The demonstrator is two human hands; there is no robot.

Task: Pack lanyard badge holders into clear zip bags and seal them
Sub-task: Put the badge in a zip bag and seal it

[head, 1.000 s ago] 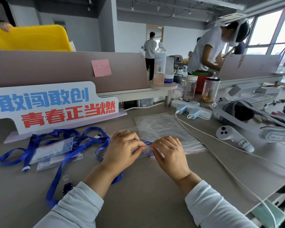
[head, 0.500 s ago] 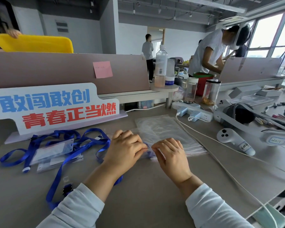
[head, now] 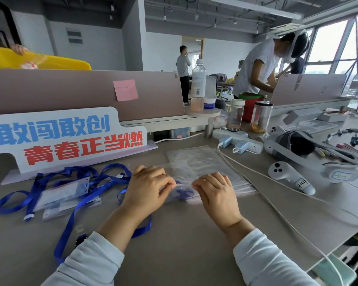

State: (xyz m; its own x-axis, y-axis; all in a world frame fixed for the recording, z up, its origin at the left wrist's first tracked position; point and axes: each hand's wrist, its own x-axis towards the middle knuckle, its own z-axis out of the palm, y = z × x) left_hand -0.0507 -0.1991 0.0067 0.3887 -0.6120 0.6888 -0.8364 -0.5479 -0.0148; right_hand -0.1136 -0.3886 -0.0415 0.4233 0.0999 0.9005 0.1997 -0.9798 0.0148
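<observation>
The left hand (head: 147, 188) and right hand (head: 217, 195), each pinching the filled zip bag (head: 183, 194) between them, had edged apart along its mouth; sealing looked underway. Unpacked lanyards (head: 66, 188) lay at nine o'clock.

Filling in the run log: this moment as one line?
phase: likely sealing | left hand: pinches zip bag | right hand: pinches zip bag | inside: blue lanyard | waiting: lanyard pile

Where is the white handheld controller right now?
In the head view, the white controller lies on the desk to the right of the right hand. It sits just in front of the white headset, past the white cable.
</observation>
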